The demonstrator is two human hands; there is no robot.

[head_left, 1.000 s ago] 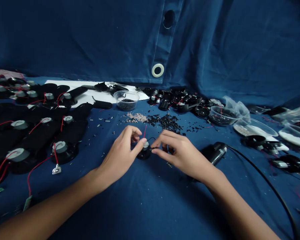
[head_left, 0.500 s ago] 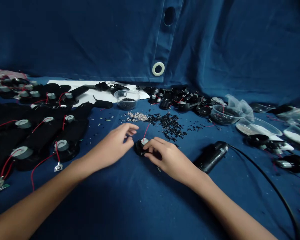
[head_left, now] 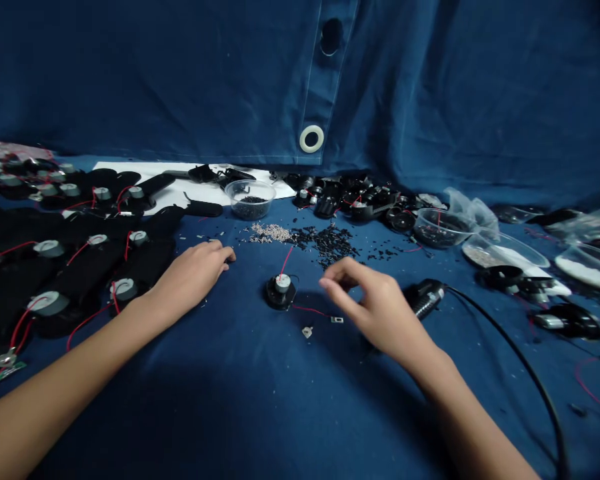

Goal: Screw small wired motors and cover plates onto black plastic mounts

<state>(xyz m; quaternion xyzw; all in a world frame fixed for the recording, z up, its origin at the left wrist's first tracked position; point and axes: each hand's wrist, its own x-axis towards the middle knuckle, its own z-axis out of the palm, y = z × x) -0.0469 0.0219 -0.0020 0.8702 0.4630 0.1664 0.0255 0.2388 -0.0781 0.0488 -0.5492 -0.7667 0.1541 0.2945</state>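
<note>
Black parts with grey motors (head_left: pixel 47 303): set out in rows on the tabletop (head_left: pixel 230 400); red wires are seen on many, and by the nearest one a metal piece (head_left: pixel 5 360) is met by red wires.
Left hand (head_left: pixel 196 270): held palm down beside these rows, well apart from the small motor. Its fingers are softly bent. No thing is seen in them, but their undersides are hidden, so it cannot be told if something tiny is held.
Clear bowl (head_left: pixel 250 203): placed farther back, with dark bits inside.
Silver bits (head_left: pixel 270 233): heaped in front of the bowl.
Small motor (head_left: pixel 283 283): held upright in a round black cup (head_left: pixel 279 303), between the two hands and touched by neither.
Done so far: the motor seems to be seated in the cup, and a red wire (head_left: pixel 286 262) is stuck up from its top. A second red wire (head_left: pixel 310 309) is stretched along the tabletop to a little switch (head_left: pixel 337 320), and seems to be joined to it.
Not yet done: the top end of the standing wire seems to be joined to nothing. A loose metal plate (head_left: pixel 307 331) is seen lying near the switch, with no wire seen on it.
Black bits (head_left: pixel 333 243): spread behind the right hand.
Right hand (head_left: pixel 373 297): held above the tabletop, just past the switch. Its thumb and first finger are curved close together; nothing is seen between them, and whether the tips meet cannot be told.
Black tool (head_left: pixel 429 300): laid partly behind the right arm, with a thick cord (head_left: pixel 517 350) trailed from it.
</note>
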